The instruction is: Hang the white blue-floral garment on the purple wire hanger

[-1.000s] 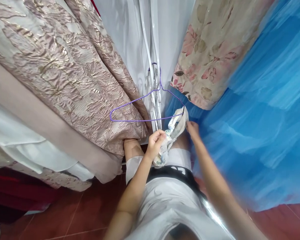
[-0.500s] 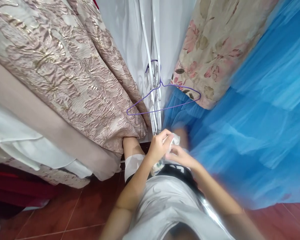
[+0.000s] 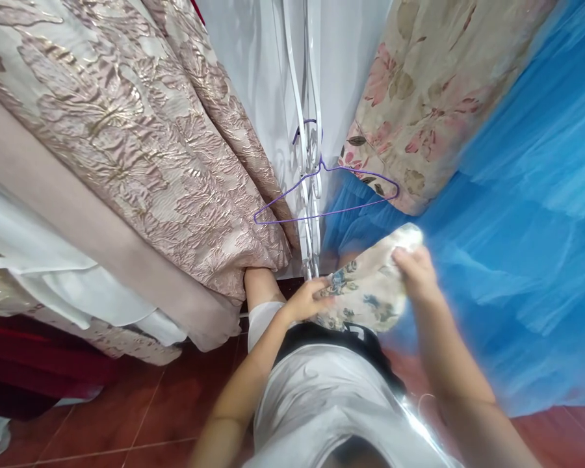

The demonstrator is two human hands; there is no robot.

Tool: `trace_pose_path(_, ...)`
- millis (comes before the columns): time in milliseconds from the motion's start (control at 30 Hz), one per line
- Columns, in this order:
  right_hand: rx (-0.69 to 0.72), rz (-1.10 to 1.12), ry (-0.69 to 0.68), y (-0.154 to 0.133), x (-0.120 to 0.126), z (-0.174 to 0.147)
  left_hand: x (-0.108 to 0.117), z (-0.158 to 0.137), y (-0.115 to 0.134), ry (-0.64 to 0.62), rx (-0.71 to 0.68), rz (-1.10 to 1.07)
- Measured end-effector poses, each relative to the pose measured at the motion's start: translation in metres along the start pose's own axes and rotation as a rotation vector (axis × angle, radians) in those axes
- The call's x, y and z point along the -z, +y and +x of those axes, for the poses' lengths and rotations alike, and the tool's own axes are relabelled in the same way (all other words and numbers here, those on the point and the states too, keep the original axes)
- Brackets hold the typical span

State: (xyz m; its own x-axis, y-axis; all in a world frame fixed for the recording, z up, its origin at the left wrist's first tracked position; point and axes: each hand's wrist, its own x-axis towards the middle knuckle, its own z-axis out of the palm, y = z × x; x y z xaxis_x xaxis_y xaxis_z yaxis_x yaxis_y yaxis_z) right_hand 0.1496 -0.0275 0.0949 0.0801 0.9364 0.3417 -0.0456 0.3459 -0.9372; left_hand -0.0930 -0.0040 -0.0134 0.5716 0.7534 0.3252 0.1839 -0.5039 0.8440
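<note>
Red floor tiles show beneath rows of hanging fabric: pink-and-gold brocade to the left, pale flower-patterned fabric at upper right, and layered blue tulle along the right side. Between them, a purple wire hanger hangs by slender white upright bars, with nothing on its frame.

Below the hanger and apart from it, a cream floral-print cloth is stretched between the person's two hands, just in front of the waist. Its long axis runs slantwise, from the left hand at its lower left up to the right hand at its upper right. Fingers of the left hand close over the near edge; the right thumb presses the far end, though the fingers behind are hidden and slightly blurred. From the left grip, the cloth extends rightward and away from the body. Its upper right corner appears nearest the hanger's right tip, making the right hand the closer one to that tip.
</note>
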Motion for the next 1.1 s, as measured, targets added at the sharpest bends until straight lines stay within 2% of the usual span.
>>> trace_pose_path(67, 0.070, -0.001, 0.064, -0.003, 0.012, 0.008, 0.019, 0.000, -0.004, 0.076, -0.066, 0.125)
trace_pose_path(133, 0.137, -0.006, 0.129, -0.002, 0.023, 0.018, 0.045, -0.003, -0.005, 0.086, -0.094, 0.260)
trace_pose_path(233, 0.211, -0.018, 0.203, 0.006, 0.033, 0.038, 0.085, -0.014, -0.002, 0.111, -0.054, 0.454)
trace_pose_path(367, 0.249, -0.092, 0.205, 0.027, 0.031, 0.071, 0.126, -0.030, 0.007, 0.277, 0.045, 0.588)
trace_pose_path(433, 0.289, -0.155, 0.187, 0.038, 0.023, 0.089, 0.145, -0.034, 0.011, 0.280, 0.052, 0.607)
trace_pose_path(533, 0.296, -0.273, 0.035, 0.052, 0.005, 0.112, 0.176, -0.031, 0.009, 0.256, 0.062, 0.741)
trace_pose_path(633, 0.205, -0.446, -0.198, 0.063, -0.015, 0.124, 0.207, -0.023, 0.002, 0.298, 0.123, 0.878)
trace_pose_path(700, 0.157, -0.550, -0.255, 0.069, -0.024, 0.124, 0.222, -0.015, 0.000, 0.321, 0.147, 0.883)
trace_pose_path(833, 0.184, -0.591, -0.239, 0.076, -0.030, 0.111, 0.231, 0.005, 0.007, 0.360, 0.066, 0.800)
trace_pose_path(1000, 0.176, -0.560, -0.246, 0.076, -0.028, 0.098, 0.221, 0.038, 0.034, 0.451, -0.034, 0.616)
trace_pose_path(1100, 0.148, -0.533, -0.246, 0.074, -0.029, 0.095, 0.218, 0.044, 0.054, 0.468, -0.074, 0.558)
